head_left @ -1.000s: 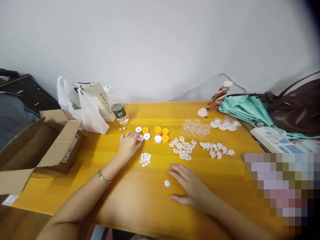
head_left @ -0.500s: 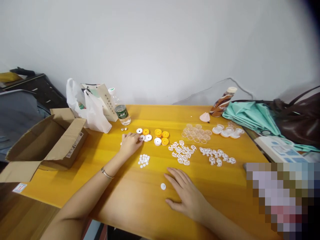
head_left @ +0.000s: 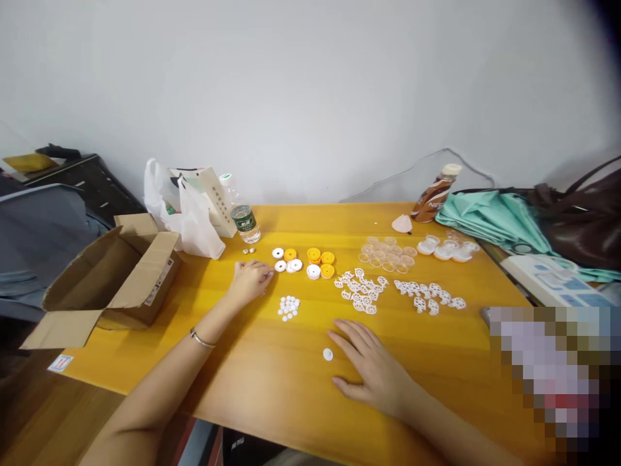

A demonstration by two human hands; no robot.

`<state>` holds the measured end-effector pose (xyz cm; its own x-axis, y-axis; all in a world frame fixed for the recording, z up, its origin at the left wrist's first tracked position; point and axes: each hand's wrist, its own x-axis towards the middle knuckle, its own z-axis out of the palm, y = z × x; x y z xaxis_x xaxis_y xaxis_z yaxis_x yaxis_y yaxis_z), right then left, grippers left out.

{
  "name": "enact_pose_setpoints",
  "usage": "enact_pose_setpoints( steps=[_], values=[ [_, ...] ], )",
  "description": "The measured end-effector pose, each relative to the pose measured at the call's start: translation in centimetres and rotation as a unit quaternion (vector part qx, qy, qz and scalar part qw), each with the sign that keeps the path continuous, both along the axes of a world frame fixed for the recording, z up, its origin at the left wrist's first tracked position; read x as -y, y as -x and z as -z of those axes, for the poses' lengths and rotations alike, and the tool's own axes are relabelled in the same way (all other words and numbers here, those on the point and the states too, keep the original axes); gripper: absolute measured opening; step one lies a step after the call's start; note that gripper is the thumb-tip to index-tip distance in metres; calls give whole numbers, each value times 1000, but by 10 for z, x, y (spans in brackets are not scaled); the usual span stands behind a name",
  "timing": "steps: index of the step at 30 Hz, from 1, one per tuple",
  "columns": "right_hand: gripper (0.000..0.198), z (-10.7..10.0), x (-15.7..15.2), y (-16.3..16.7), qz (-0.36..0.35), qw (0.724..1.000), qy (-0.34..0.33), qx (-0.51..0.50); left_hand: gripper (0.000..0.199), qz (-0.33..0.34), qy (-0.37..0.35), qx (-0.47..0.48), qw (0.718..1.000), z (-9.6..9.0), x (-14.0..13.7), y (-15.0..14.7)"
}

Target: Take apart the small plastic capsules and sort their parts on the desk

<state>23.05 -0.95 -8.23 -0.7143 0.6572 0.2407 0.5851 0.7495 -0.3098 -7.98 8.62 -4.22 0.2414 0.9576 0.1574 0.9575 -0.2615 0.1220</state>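
Observation:
My left hand [head_left: 249, 282] is just left of the white and yellow round pieces [head_left: 294, 265], its fingers curled together. Whatever sits at its fingertips is too small to make out. Near its wrist side lies a loose group of small white discs [head_left: 290, 307]. My right hand [head_left: 369, 364] rests on the table, fingers spread, holding nothing. One white disc [head_left: 328, 354] lies apart, just left of the right thumb and index finger. Beyond the right hand are white openwork pieces [head_left: 361, 291] in a cluster, with more white openwork pieces [head_left: 427, 294] to their right.
Clear round caps [head_left: 388, 254] and lidded yellow-white pieces [head_left: 449, 249] lie at the back right. A water bottle [head_left: 246, 223], plastic bag [head_left: 198, 223] and open cardboard box [head_left: 158, 275] stand left. A brown bottle [head_left: 434, 194] and green cloth [head_left: 490, 217] are right.
My left hand has drawn slightly back from the white round pieces, its fingers curled. My right hand keeps its place beside the single disc. The whole view has shifted a little.

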Motion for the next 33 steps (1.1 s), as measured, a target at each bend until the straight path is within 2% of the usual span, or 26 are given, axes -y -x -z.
enact_pose_setpoints(
  steps=[5, 8, 10, 14, 17, 21, 23, 26, 30, 33],
  values=[
    [56, -2, 0, 1, -1, 1000, 4, 6, 23, -7, -13, 23, 1000, -1, 8, 0],
    [58, -4, 1, 1, 2, 1000, 13, 2, 25, 13, -40, 84, 996, -6, 25, -17],
    [59, -5, 2, 1, 6, 1000, 17, 0, 25, 74, -23, 141, 987, -9, 41, -36],
    [64, -6, 2, 2, -1, 1000, 17, 7, 28, 253, 90, 198, 943, -11, 74, -77],
    [70, -5, 1, 2, -11, 1000, 17, 7, 23, 296, 118, 208, 925, -5, 87, -96],
    [70, -3, 0, 1, -16, 999, 26, 16, 10, 314, 131, 240, 909, 7, 91, -102],
    [69, -3, -1, 1, -17, 999, 32, 25, 12, 311, 131, 259, 905, 9, 89, -101],
    [69, -3, -2, 0, -19, 999, 35, 30, 14, 276, 101, 262, 919, 3, 83, -91],
    [68, -2, -2, -1, -21, 999, 35, 18, 19, 157, 34, 274, 948, -12, 63, -53],
    [64, -3, -2, -2, -21, 999, 41, 9, 19, 52, -24, 303, 951, -18, 50, -17]
  ],
)
